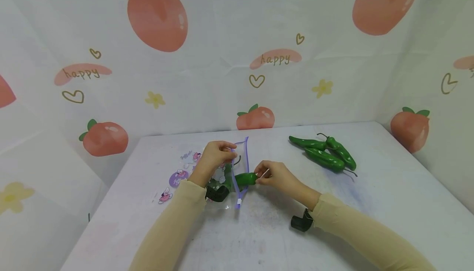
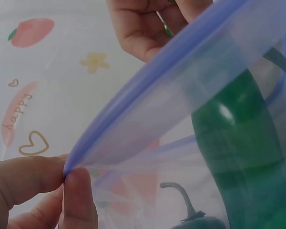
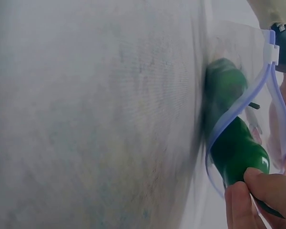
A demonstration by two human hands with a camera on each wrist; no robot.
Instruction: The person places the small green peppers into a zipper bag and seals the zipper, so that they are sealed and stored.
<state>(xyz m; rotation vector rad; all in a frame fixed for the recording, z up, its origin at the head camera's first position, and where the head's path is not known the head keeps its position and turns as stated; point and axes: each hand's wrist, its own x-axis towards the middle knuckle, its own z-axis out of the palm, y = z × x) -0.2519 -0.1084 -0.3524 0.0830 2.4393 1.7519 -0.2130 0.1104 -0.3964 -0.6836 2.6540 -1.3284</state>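
A clear plastic zip bag [image 1: 219, 176] with a purple zip edge and cartoon prints lies on the table, its mouth gaping to the right. My left hand [image 1: 216, 157] pinches the zip edge between thumb and finger, as the left wrist view shows [image 2: 81, 191]. With thumb and fingertips, my right hand [image 1: 275, 177] grips the stem end of a green pepper [image 1: 246, 178], which lies partly through the bag's mouth. Inside the bag is another green pepper [image 3: 224, 83]; its curved stem [image 2: 181, 195] shows in the left wrist view. A white slider [image 3: 271, 54] sits at the zip's near end.
To the right at the back, three green peppers [image 1: 326, 153] lie grouped on the white table [image 1: 370, 205]. A white cloth backdrop [image 1: 207, 77] with printed fruit stands behind. Black wrist cameras [image 1: 301, 221] hang at both cuffs.
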